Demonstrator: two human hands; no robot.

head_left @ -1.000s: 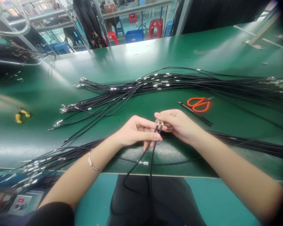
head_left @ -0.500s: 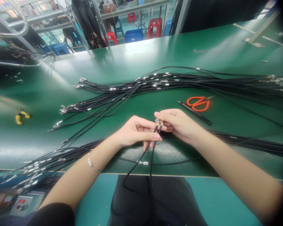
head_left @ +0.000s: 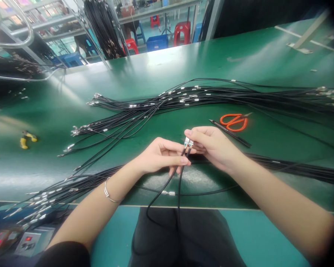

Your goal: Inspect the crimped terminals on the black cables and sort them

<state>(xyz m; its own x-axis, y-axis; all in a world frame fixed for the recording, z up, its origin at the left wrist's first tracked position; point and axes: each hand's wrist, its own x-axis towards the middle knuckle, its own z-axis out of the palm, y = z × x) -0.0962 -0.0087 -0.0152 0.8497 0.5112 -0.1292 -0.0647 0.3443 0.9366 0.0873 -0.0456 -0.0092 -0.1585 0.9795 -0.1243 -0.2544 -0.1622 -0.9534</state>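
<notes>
Two black cables (head_left: 179, 178) rise from my lap, and their metal-ended connectors (head_left: 188, 142) sit side by side between my hands. Thumb and fingers of my left hand (head_left: 167, 156) are closed around both cables just below the connectors. My right hand (head_left: 208, 142) pinches the connectors' upper ends with thumb and index finger. Small coloured wires show where the connectors meet the black jackets. Behind my hands, a long bundle of black cables (head_left: 211, 95) with white tags lies across the green table (head_left: 144, 152).
Orange-handled scissors (head_left: 234, 122) and a black pen-like tool (head_left: 230, 134) lie beyond my right hand. Yellow-handled pliers (head_left: 27, 139) rest at the left. A nearer cable bundle (head_left: 295, 168) runs along the table's front. A control box (head_left: 28, 243) stands low at left.
My right hand has shifted very slightly up and right, leaving more of the connectors' metal ends showing. My left hand keeps its hold on the cables.
</notes>
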